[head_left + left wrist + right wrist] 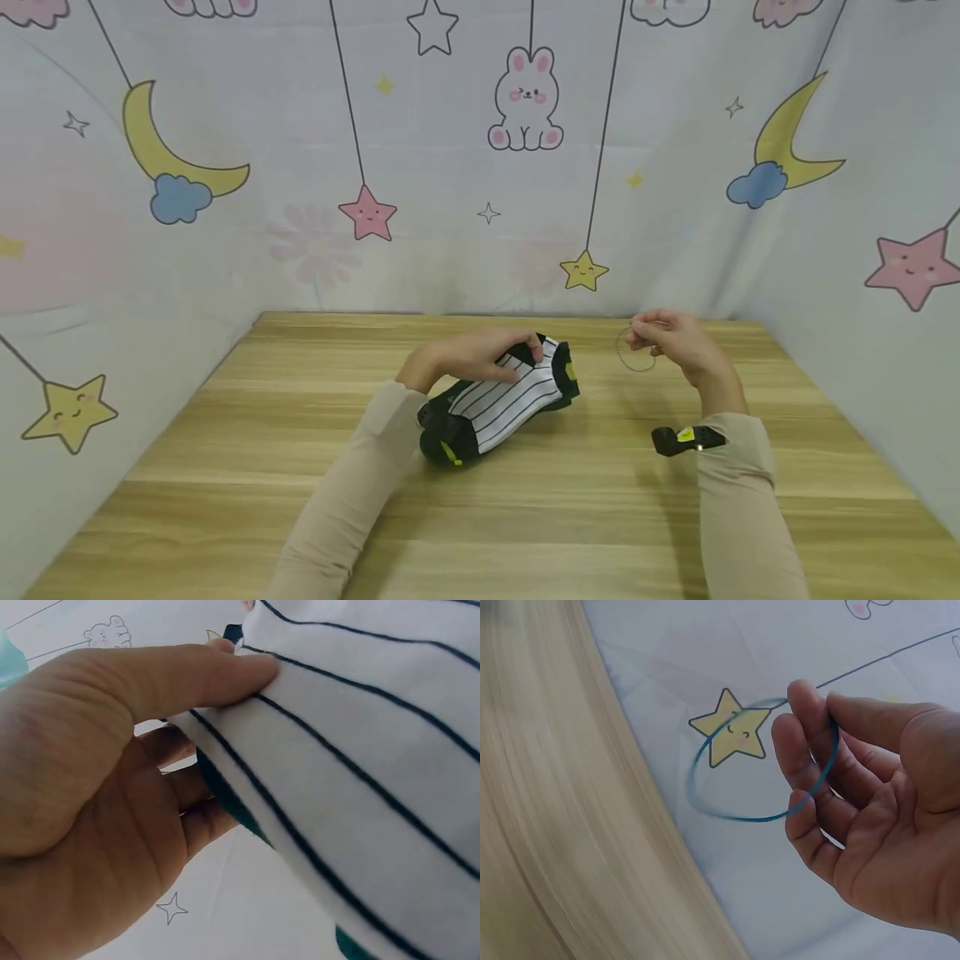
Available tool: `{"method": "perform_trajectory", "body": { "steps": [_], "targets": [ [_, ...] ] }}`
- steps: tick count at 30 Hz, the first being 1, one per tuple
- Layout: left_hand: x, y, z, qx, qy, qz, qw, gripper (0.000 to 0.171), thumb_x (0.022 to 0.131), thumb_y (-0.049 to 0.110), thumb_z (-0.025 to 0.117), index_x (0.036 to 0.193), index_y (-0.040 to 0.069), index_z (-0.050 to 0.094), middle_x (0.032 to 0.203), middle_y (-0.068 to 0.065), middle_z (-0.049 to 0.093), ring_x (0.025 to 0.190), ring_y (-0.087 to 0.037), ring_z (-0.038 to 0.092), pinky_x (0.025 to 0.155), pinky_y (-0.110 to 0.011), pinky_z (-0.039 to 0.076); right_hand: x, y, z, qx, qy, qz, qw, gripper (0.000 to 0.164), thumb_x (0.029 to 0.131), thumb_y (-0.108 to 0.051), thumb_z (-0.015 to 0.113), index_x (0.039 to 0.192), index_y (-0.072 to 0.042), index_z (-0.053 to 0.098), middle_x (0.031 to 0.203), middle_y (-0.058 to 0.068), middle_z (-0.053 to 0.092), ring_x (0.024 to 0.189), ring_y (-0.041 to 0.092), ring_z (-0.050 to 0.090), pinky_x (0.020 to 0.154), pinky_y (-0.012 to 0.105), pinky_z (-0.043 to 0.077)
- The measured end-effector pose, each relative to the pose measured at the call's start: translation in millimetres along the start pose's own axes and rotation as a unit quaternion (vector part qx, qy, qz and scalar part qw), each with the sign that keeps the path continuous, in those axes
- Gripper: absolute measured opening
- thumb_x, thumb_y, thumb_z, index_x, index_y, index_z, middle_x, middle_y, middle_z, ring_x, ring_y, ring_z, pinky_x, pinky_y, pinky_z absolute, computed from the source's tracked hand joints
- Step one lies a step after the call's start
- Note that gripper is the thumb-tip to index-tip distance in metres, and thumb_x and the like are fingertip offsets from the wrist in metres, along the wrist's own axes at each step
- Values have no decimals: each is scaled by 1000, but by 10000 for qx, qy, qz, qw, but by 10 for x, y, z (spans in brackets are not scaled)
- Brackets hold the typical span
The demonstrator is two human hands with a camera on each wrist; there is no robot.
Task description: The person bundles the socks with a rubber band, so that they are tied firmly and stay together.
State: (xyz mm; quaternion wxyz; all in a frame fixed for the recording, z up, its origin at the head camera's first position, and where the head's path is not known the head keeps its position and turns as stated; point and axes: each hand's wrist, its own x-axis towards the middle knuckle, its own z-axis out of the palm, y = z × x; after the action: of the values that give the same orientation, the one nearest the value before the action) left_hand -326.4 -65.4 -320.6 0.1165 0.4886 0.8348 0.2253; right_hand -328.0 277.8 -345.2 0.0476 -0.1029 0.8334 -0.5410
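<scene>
Dark-striped white sock (504, 403); ring (757, 819) perhaps blue.

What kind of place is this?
Probably an indoor recording booth, not an ordinary room: a wood-grain table, cartoon-printed fabric surrounding it on three sides, and a small black wrist device, possibly a camera.

The left wrist view crops the striped sock (352, 742).
</scene>
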Motion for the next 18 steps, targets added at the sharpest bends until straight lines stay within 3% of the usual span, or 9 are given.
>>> {"method": "perform_trajectory", "body": {
  "steps": [8, 12, 18],
  "targets": [
    [-82, -1, -99, 206, 402, 57, 9990, 31, 95, 4, 64, 125, 8, 55, 127, -4, 57, 116, -14, 51, 100, -28, 42, 16, -74, 48, 255, -633, -116, 9976, 35, 108, -24, 48, 129, 4, 50, 100, -5, 70, 91, 11, 65, 79, 29, 46],
    [-108, 13, -135, 250, 557, 92, 9981, 32, 95, 4, 65, 125, 8, 56, 128, -4, 58, 117, -15, 52, 101, -30, 42, 14, -112, 83, 337, -750, -185, 9964, 34, 108, -20, 45, 130, 5, 49, 104, -2, 70, 90, 14, 66, 79, 29, 48],
    [-146, 28, -176, 221, 705, 100, 9972, 31, 95, 4, 65, 125, 6, 56, 127, -6, 58, 116, -16, 52, 100, -31, 43, 4, -180, 164, 504, -917, -272, 9941, 37, 110, -16, 39, 137, 7, 48, 126, 9, 66, 87, 18, 69, 82, 32, 53]
  ]
}}
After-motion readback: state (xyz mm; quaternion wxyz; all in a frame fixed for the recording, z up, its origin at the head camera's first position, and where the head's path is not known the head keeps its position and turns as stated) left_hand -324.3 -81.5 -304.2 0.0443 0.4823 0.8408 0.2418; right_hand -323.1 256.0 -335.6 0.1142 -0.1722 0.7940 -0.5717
